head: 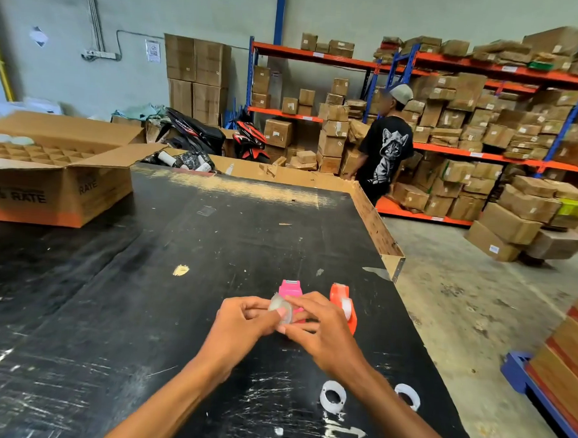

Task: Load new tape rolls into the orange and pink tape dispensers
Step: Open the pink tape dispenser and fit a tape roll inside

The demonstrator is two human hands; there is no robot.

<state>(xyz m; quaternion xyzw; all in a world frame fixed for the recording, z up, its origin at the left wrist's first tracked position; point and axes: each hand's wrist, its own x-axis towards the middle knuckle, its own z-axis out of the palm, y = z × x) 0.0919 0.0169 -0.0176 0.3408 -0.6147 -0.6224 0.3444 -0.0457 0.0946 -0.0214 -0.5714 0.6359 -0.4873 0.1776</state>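
A clear tape roll (281, 309) is pinched between my left hand (242, 323) and my right hand (315, 327), just above the near end of the pink tape dispenser (290, 290). The pink dispenser lies on the black table (144, 278), its rear part hidden by my fingers. To its right stands the orange tape dispenser (342, 302) with a pale roll showing in it. Two white empty tape cores (333, 396) (407, 395) lie on the table near my right forearm.
An open cardboard box (59, 176) with divider cells sits at the far left of the table. The table's right edge (392, 257) drops to a concrete floor. A person in a black shirt (384, 157) stands by shelves of cartons. A pallet stack (567, 367) stands at right.
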